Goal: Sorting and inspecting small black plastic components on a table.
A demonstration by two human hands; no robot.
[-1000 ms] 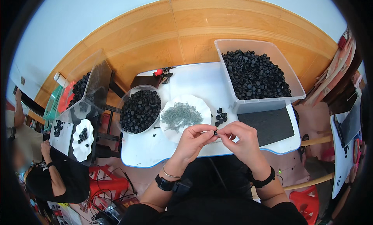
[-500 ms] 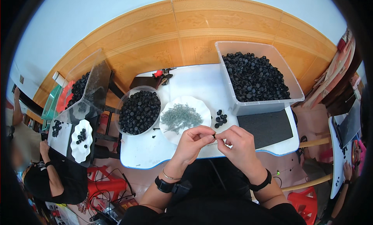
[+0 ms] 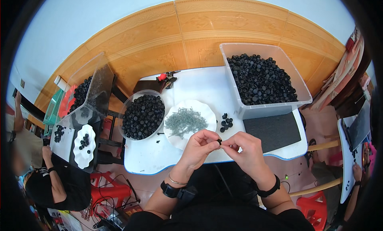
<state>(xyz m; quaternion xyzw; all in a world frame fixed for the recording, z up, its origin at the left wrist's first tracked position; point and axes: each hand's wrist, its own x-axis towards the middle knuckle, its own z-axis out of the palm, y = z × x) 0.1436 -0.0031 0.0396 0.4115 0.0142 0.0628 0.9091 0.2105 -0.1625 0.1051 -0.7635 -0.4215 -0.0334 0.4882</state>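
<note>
My left hand (image 3: 199, 148) pinches a small black cap (image 3: 219, 141) between thumb and fingertips, above the table's near edge. From the other side the fingertips of my right hand (image 3: 244, 150) close on the same spot; whether they grip the cap or a tiny part at it is hidden. Just beyond my hands lies a white wavy-rimmed plate (image 3: 172, 140) with a heap of thin greenish-grey pins (image 3: 186, 121). Several loose black caps (image 3: 226, 122) rest on the table to the plate's right.
A round clear tub (image 3: 143, 116) of black caps stands left of the plate. At the back right is a large clear bin (image 3: 275, 108) full of black caps, with a dark mat (image 3: 273, 133) before it. Red-handled pliers (image 3: 162, 77) lie behind. Other people sit at both sides.
My hands stay together at nearly the same place, with the fingertips shifted slightly. The black cap shows a little more between them now.
</note>
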